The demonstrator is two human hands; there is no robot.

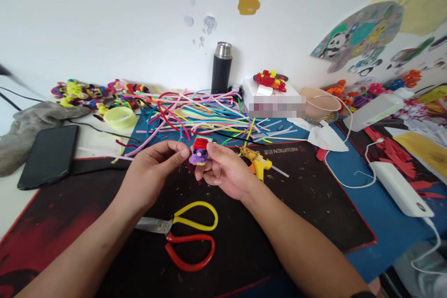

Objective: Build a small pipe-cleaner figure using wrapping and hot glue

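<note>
Between my hands, above the dark mat, is a small fuzzy pipe-cleaner figure (200, 152) with a red top, a purple lower part and dark eye-like spots. My right hand (226, 167) pinches it from the right between thumb and fingers. On the other side, my left hand (157, 163) has thumb and forefinger pressed together at the figure's left edge; whatever lies between those fingertips is too small to make out. Below my hands lie scissors (190, 237) with one yellow and one red handle, their blades partly hidden by my left forearm. A yellow glue gun (260, 165) rests just beyond my right wrist.
A heap of colourful pipe cleaners (209, 114) spreads behind my hands, with a black thermos (221, 69) at the wall. On the left are a phone (49, 157) and a yellow-green tape roll (120, 118). A white power strip (401, 189) and its cables lie to the right.
</note>
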